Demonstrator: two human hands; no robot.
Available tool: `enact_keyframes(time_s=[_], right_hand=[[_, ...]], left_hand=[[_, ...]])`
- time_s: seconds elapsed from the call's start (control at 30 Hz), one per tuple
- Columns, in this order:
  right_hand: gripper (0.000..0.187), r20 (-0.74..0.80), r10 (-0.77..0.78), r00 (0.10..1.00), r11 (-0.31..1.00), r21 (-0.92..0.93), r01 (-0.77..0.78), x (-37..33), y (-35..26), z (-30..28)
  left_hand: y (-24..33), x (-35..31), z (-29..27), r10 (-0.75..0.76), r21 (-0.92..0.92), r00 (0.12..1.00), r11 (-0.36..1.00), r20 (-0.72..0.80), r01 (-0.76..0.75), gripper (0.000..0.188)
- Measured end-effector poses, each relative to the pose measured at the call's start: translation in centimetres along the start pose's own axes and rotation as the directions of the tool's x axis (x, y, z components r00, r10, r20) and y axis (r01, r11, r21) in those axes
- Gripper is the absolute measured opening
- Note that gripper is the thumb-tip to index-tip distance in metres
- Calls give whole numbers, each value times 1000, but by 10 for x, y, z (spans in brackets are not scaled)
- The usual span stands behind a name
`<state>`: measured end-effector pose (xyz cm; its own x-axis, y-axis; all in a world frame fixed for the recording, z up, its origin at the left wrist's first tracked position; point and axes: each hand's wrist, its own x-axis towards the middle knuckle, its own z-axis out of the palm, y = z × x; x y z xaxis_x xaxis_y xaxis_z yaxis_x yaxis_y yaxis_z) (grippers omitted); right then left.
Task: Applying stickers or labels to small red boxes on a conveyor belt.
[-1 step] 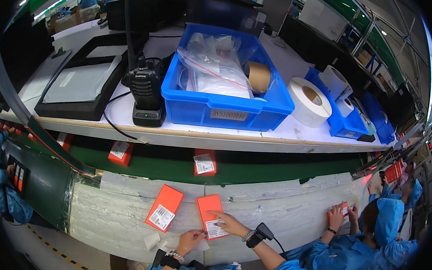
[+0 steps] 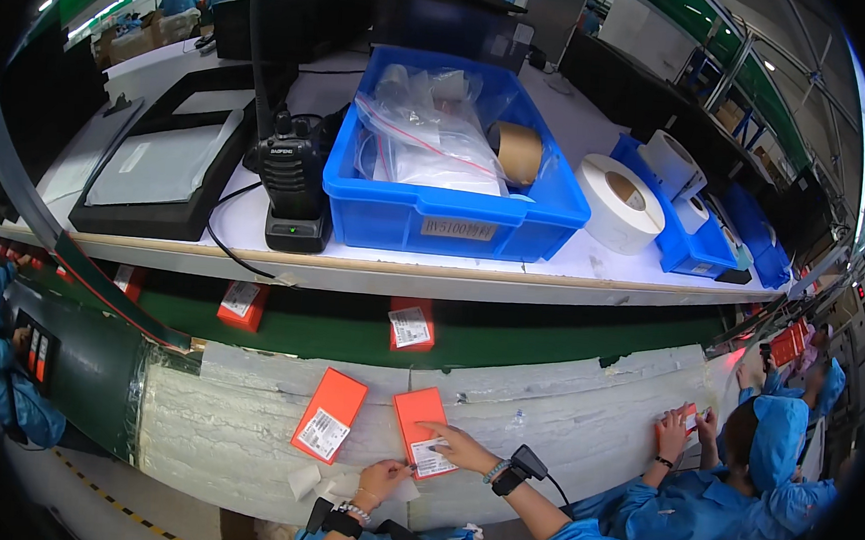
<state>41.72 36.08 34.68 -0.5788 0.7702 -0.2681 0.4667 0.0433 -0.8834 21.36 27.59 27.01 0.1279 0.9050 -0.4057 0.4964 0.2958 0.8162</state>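
Observation:
A red box (image 2: 417,409) with a white printed label (image 2: 432,460) lies flat on the pale covered bench in front of me. My right hand (image 2: 465,449) reaches over it from the right. Its fingers are stretched out, touching the box and the label. At the box's lower left corner, my left hand (image 2: 378,483) has its fingertips pinched together; whatever is between them is too small to make out. A second red box (image 2: 345,396), also labelled, rests just to the left. Pieces of white paper (image 2: 304,481) lie near my left hand. Both wrists carry dark straps.
Beyond the bench runs a green conveyor belt (image 2: 328,328) with several red boxes. Above it, a white shelf (image 2: 372,275) holds a walkie-talkie (image 2: 294,175), a blue bin (image 2: 376,221) and a label roll (image 2: 602,207). Co-workers in blue (image 2: 676,518) sit at right and left.

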Motion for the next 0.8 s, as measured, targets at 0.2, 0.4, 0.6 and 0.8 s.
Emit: enact_keyframes(time_s=[0.2,0.4,0.6,0.8], right_hand=[[56,-65,-25,998,999,-30,23,2,4,9],[56,-105,-52,993,997,-64,46,1,7,12],[56,-104,-54,993,997,-63,48,2,7,13],[56,-138,-35,990,994,-107,21,1,19,26]], left_hand=[[-3,1,3,65,68,998,996,-24,-63,29],[1,3,3,64,73,998,995,-24,-62,28],[6,1,1,33,75,999,997,-15,-32,29],[15,0,-2,20,84,1000,996,-14,-19,29]])
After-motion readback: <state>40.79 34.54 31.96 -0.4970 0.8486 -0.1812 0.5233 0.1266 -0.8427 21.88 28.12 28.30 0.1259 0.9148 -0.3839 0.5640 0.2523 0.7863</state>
